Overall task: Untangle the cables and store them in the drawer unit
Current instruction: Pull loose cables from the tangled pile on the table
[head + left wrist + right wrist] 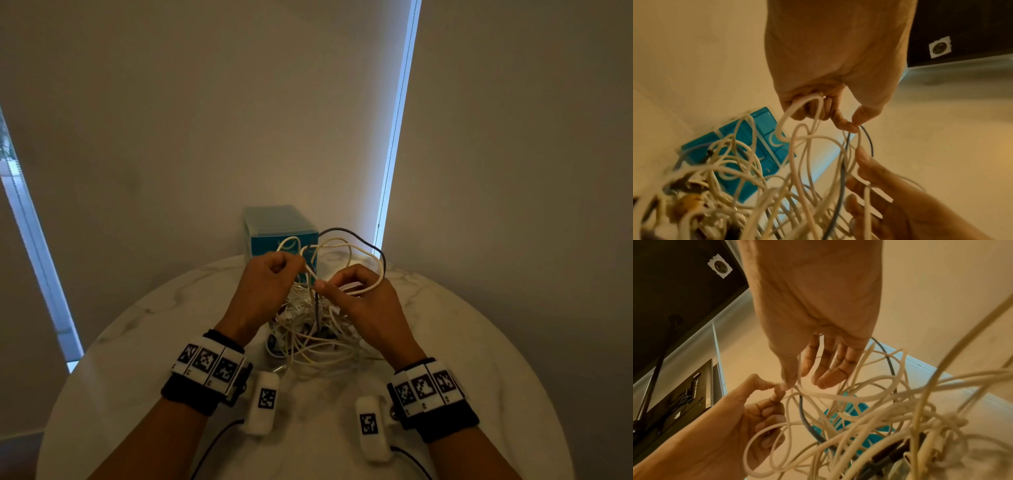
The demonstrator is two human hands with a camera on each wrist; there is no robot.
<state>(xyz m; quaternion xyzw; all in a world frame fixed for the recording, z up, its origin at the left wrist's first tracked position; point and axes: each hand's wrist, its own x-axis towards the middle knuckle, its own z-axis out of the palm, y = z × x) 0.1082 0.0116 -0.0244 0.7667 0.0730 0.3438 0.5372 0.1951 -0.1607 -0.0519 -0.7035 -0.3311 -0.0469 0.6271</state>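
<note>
A tangle of white cables lies in the middle of a round marble table. Behind it stands the teal drawer unit, its drawers shut. My left hand is raised above the pile, fingers curled round a white cable loop, thumb and forefinger pinching a strand. My right hand pinches a white strand close by, with another loop draped over its fingers. One dark grey cable arches up behind both hands. The drawer unit shows through the loops.
The drawer unit stands at the table's far edge against pale roller blinds, with bright window strips at right and left. Bare marble lies left and right of the pile. Thin black leads trail from my wrist bands near the front edge.
</note>
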